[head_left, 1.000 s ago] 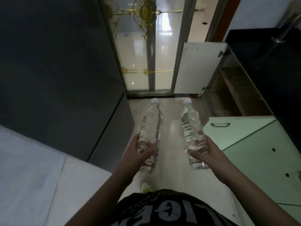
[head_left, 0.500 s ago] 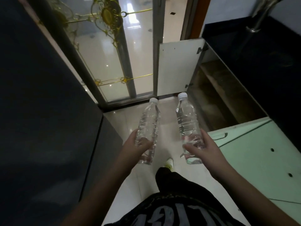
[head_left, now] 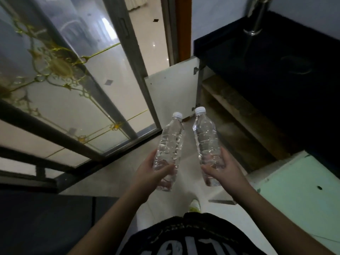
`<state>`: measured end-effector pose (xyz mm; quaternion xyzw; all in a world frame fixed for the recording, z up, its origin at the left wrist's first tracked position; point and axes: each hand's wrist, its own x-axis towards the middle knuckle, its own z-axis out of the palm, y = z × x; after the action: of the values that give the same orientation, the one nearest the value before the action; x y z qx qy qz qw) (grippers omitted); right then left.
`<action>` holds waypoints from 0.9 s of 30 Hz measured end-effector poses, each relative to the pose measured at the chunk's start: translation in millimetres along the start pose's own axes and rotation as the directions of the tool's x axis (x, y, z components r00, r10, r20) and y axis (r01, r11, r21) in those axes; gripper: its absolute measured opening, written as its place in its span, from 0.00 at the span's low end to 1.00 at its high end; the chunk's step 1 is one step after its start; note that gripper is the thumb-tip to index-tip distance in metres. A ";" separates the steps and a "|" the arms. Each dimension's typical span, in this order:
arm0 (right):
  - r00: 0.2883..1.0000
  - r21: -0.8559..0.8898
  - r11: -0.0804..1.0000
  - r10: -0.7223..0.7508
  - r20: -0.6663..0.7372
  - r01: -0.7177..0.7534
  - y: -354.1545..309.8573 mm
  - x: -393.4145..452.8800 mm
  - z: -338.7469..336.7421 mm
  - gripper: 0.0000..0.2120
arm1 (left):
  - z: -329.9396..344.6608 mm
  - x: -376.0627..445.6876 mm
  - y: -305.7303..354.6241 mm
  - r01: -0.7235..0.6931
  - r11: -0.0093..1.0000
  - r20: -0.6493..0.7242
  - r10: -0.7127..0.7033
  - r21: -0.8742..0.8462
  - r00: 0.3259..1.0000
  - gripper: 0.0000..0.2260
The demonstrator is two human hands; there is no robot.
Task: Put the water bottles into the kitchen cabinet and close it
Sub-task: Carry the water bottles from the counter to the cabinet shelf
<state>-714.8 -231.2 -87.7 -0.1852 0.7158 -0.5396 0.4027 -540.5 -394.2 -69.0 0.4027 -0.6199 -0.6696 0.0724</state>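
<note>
Two water bottles (head_left: pixel 170 144) (head_left: pixel 207 142), one per hand (head_left: pixel 152 172) (head_left: pixel 223 172)

You wear a black shirt (head_left: pixel 185 236) with big white letters on it. Your arms (head_left: pixel 114 214) are bare, with no sleeves. One shoe (head_left: pixel 195 206) is white and yellow-green.

The kitchen is dim, lit mostly by daylight through the glass door (head_left: pixel 77 85), whose bright floor tiles beyond glare with small white hotspots. The dark worktop (head_left: pixel 276 70) and open cabinet (head_left: pixel 239 115) sink into shadow (detail there is nearly lost). Straight lines bow at the wide-angle edges, and the picture is soft and slightly smeared throughout.
</note>
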 end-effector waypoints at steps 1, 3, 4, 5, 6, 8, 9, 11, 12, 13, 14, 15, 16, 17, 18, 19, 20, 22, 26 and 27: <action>1.000 -0.005 1.000 0.015 -0.007 -0.015 -1.0 8.1 -1.4 0.27 | 0.0 10.9 3.8 0.023 1.000 0.013 -0.022 -0.009 1.000 0.26; 0.999 0.020 0.999 0.046 -0.026 -0.045 -1.6 21.2 -2.8 0.26 | -0.6 29.6 9.7 0.045 0.999 0.028 -0.046 0.006 0.999 0.26; 0.998 0.038 0.998 0.060 -0.038 -0.058 -1.6 26.9 -2.9 0.26 | -1.2 39.3 12.4 0.045 0.999 0.036 -0.046 0.030 0.998 0.26; 0.996 0.047 0.996 0.074 -0.046 -0.071 -2.0 31.9 -2.4 0.25 | -2.7 49.4 15.1 0.044 0.997 0.049 -0.047 0.056 0.998 0.26; 0.995 0.056 0.995 0.085 -0.055 -0.082 -3.0 36.7 -1.3 0.25 | -4.9 60.2 17.5 0.050 0.996 0.068 -0.056 0.076 0.996 0.27; 0.991 0.078 0.992 0.105 -0.084 -0.099 -2.5 47.8 2.5 0.25 | -11.9 83.3 22.6 0.070 0.992 0.129 -0.084 0.106 0.988 0.27; 0.989 0.086 0.991 0.113 -0.096 -0.105 -1.7 52.4 5.3 0.26 | -15.8 93.9 25.7 0.074 0.990 0.168 -0.093 0.120 0.981 0.27; 0.982 0.112 0.987 0.132 -0.137 -0.117 -1.8 64.4 13.4 0.25 | -23.1 119.7 33.6 0.062 0.988 0.262 -0.098 0.143 0.960 0.26; 0.976 0.129 0.984 0.143 -0.164 -0.122 -2.1 71.5 17.6 0.24 | -26.2 132.8 38.9 0.048 0.987 0.303 -0.093 0.154 0.948 0.25; 0.969 0.142 0.982 0.150 -0.194 -0.124 -4.2 79.2 22.1 0.24 | -29.1 146.2 44.7 0.035 0.986 0.338 -0.088 0.160 0.937 0.23; 0.961 0.149 0.981 0.157 -0.229 -0.125 -5.9 87.2 27.3 0.25 | -32.0 159.0 49.6 0.031 0.988 0.370 -0.087 0.154 0.925 0.22; 0.951 0.154 0.980 0.162 -0.263 -0.124 -7.7 95.5 33.6 0.26 | -36.0 172.1 53.9 0.030 0.989 0.402 -0.088 0.148 0.911 0.20; 0.940 0.165 0.979 0.168 -0.296 -0.123 -8.8 104.1 40.6 0.27 | -40.5 185.4 58.4 0.029 0.988 0.435 -0.094 0.153 0.896 0.18; 0.923 0.185 0.974 0.188 -0.337 -0.131 -10.0 111.6 48.9 0.27 | -46.4 199.1 62.1 0.028 0.985 0.470 -0.107 0.173 0.876 0.17; 0.902 0.212 0.968 0.206 -0.380 -0.132 -12.2 118.6 57.8 0.27 | -52.9 212.6 65.1 0.029 0.981 0.497 -0.122 0.190 0.859 0.15; 0.879 0.244 0.962 0.218 -0.424 -0.121 -14.9 126.1 66.9 0.26 | -59.8 225.1 68.5 0.034 0.980 0.512 -0.132 0.196 0.849 0.15; 0.858 0.286 0.953 0.228 -0.460 -0.101 -19.4 133.7 75.9 0.25 | -66.5 236.8 73.8 0.039 0.979 0.525 -0.140 0.199 0.840 0.15; 0.825 0.348 0.934 0.263 -0.501 -0.087 -27.0 148.2 90.3 0.23 | -76.8 259.6 82.5 0.046 0.977 0.553 -0.156 0.208 0.819 0.14; 0.745 0.419 0.905 0.333 -0.578 -0.079 -22.5 167.7 107.2 0.23 | -78.3 300.3 86.8 0.134 0.970 0.581 -0.228 0.202 0.781 0.10; 0.723 0.432 0.898 0.353 -0.594 -0.084 -19.7 169.8 107.0 0.23 | -74.8 310.3 84.4 0.154 0.968 0.577 -0.243 0.200 0.779 0.10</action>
<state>-738.2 -423.6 -143.5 0.1848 0.7110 -0.6438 0.2139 -733.9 -655.6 -126.6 0.2385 -0.6108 -0.7203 -0.2263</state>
